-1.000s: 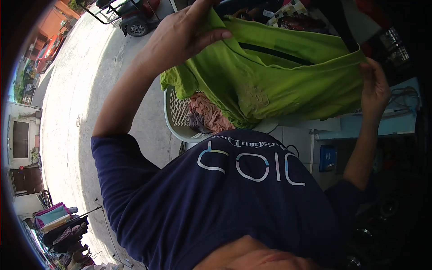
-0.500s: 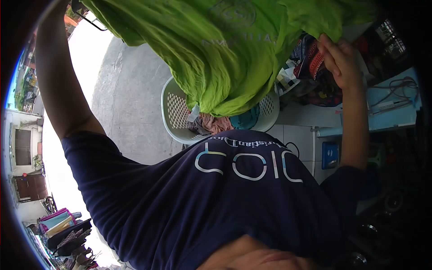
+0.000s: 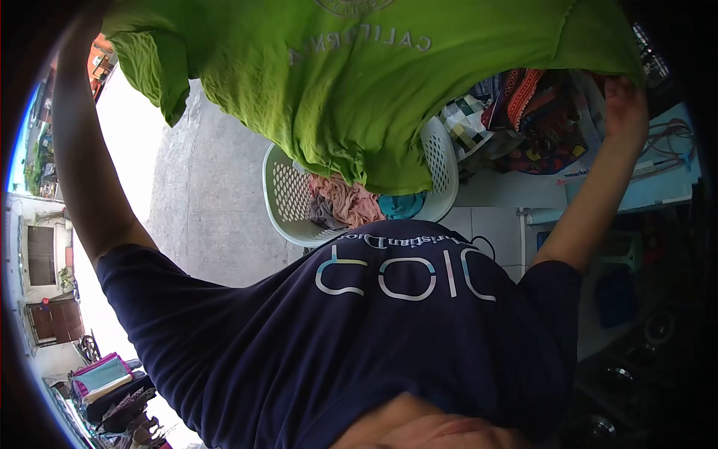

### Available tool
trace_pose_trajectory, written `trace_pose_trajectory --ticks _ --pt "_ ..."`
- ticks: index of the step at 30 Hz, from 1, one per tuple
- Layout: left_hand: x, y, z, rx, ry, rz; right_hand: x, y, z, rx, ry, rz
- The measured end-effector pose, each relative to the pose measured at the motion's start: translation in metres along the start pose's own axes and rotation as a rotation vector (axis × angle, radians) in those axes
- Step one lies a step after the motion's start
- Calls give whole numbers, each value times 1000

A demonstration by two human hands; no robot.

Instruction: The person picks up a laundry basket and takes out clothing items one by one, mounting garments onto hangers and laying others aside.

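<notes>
Head camera gives me a green shirt (image 3: 299, 97) spread out in the air, its lower folds hanging in front of the pale basket (image 3: 283, 202). My right hand (image 3: 625, 112) holds the shirt's edge at the right, the fingers closed on the cloth. My left hand is out of the view, so I cannot tell its grip. Inside the basket lie pink cloth (image 3: 355, 202) and, beside it, teal cloth (image 3: 400, 204).
</notes>
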State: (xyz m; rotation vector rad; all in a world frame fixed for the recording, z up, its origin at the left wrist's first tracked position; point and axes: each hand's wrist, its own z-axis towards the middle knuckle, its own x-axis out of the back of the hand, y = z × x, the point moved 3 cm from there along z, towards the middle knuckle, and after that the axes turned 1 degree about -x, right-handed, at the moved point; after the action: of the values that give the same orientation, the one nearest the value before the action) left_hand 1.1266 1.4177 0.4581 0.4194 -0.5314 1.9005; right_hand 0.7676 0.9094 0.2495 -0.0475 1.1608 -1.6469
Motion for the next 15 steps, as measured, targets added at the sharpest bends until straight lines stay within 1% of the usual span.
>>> trace_pose_trajectory --ticks 1,2,3,6,8,9,13,14,15 --pt "2 14 -2 -36 -82 6 13 -9 3 -26 11 -14" --pt "4 9 2 -64 -98 -70 27 -18 7 -52 21 -27" --pt "7 4 7 -90 -115 -146 23 -23 0 -63 41 -37" --pt "11 4 16 -61 -89 -189 -27 -47 -28 -33 -13 -73" --pt "6 15 24 -46 -86 -229 -40 -85 -45 75 145 -145" --pt "6 23 28 -45 -88 -260 -37 -108 -53 160 339 -203" --pt "-7 57 55 -45 -95 -419 -41 -179 -69 346 -87 -615" --pt "-13 66 64 -41 -101 -469 -82 -180 -79 452 121 -606" --pt "-21 76 75 -43 -106 -517 -82 -189 -70 479 76 -603"
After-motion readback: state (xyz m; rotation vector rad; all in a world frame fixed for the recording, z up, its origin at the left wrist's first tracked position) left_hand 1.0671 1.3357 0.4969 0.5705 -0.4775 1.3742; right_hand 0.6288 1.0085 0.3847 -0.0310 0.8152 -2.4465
